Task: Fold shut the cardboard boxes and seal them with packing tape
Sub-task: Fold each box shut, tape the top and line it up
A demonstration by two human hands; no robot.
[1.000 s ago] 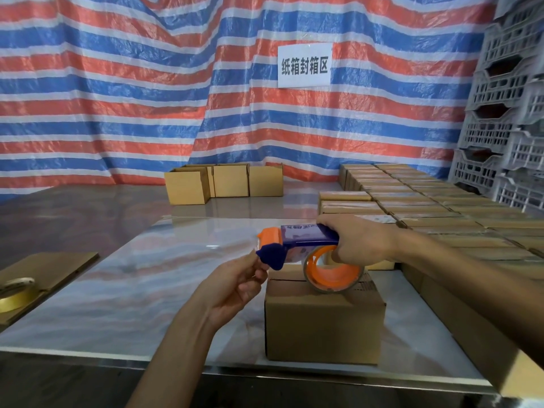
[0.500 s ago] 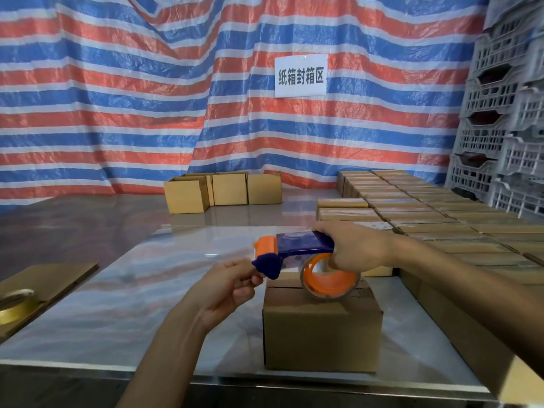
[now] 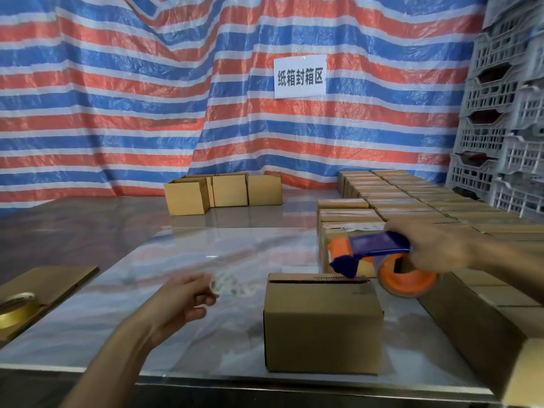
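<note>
A small brown cardboard box (image 3: pixel 322 325) stands near the front edge of the marble table (image 3: pixel 206 254), its top flaps folded down with a gap along the far edge. My right hand (image 3: pixel 435 248) grips a blue and orange tape dispenser (image 3: pixel 379 260), held in the air above the box's far right corner. My left hand (image 3: pixel 179 304) hovers left of the box and pinches a crumpled piece of clear tape (image 3: pixel 226 285) between its fingertips.
Rows of sealed boxes (image 3: pixel 441 207) fill the right side, up to the table edge. Three open boxes (image 3: pixel 223 191) stand at the back. A flat cardboard sheet (image 3: pixel 50 281) with a tape roll (image 3: pixel 14 309) lies at left. Grey plastic crates (image 3: pixel 506 113) are stacked at right.
My left hand has come away from the dispenser's front with a piece of clear tape and moved left. My right hand has carried the dispenser to the right, off the box's top.
</note>
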